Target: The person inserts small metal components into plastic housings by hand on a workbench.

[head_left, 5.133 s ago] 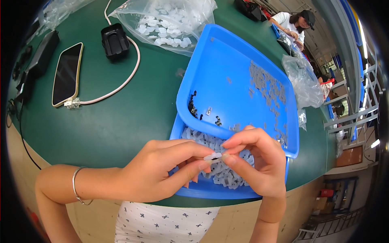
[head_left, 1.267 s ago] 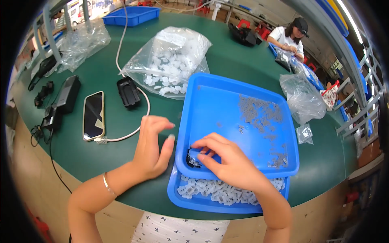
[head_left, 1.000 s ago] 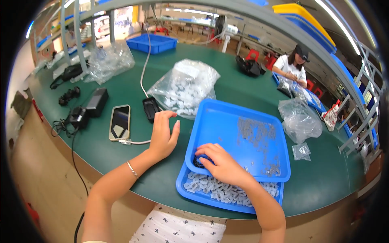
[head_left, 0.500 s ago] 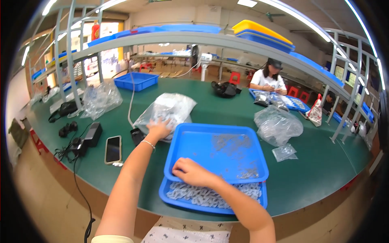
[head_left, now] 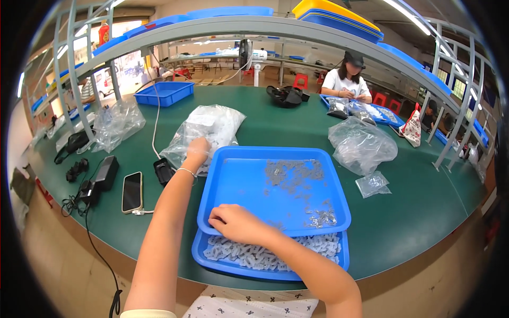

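My left hand (head_left: 198,151) reaches into the near side of a clear plastic bag (head_left: 225,121) filled with white parts. Its fingers look bunched, and what they hold is hidden. Closer to me, my right hand (head_left: 233,222) hovers at the lower left corner of the upper blue tray (head_left: 238,183), its fingers curled together; anything in them is too small to make out. Small grey metal pieces (head_left: 289,172) lie scattered in that tray. Beneath it sits another blue tray (head_left: 197,253), partly covered, with many small white plastic parts (head_left: 265,254) showing along the front.
Left of the trays lie a phone (head_left: 132,192), a black adapter (head_left: 107,173) and cables. Crumpled clear bags (head_left: 362,146) rest on the right. A grey shelf (head_left: 222,22) spans the green table (head_left: 403,228). Across it, a person (head_left: 348,79) works at another tray.
My left hand has gone from spread fingers on the bag to bunched fingers at its near side. My right hand stays by the tray's corner. The whole view has shifted slightly.
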Demonstrator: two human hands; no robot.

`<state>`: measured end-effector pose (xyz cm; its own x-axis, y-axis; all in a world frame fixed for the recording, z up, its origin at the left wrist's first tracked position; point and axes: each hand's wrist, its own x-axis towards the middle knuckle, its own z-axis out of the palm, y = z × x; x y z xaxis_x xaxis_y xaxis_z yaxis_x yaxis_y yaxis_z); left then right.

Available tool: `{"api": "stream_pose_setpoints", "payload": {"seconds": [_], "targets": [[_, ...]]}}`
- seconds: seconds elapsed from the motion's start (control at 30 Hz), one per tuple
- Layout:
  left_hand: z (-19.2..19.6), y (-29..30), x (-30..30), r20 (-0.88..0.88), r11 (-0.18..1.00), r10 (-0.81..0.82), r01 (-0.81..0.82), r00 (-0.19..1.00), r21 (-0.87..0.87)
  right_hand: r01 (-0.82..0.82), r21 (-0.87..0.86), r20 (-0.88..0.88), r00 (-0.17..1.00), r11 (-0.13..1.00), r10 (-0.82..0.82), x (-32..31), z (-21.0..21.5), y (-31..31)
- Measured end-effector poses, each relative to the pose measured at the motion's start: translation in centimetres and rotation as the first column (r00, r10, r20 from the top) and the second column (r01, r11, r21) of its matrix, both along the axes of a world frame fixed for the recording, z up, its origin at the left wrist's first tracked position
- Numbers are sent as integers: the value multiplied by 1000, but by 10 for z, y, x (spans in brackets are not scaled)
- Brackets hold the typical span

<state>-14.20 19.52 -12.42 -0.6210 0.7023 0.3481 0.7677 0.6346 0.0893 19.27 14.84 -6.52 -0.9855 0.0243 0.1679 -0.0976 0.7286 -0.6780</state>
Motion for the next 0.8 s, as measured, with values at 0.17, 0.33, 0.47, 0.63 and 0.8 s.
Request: {"api": "stream_pose_setpoints", "payload": {"seconds": [0.17, 0.33, 0.47, 0.63, 0.8], "targets": [[21, -8, 16, 733, 287, -470, -701, 491, 653, -47, -1, -20, 999, 999, 47, 6, -5, 4], [33, -39, 25, 269, 119, -963, -874, 13, 470, -85, 17, -14, 996, 996, 85, 10, 3, -4], [28, -58, 49, 346, 252, -931, -891, -117, 378, -74, 3, -4, 997, 997, 74, 12, 4, -2], [19, -98, 76, 546, 582, -787, -638, -287, 504, -28, -59, 98, 995, 998, 34, 10, 6, 0], [35, -142, 127, 571, 664, -740, -524, -356, 533, 76, -263, 229, 973, 962, -15, 7, 6, 3]]}}
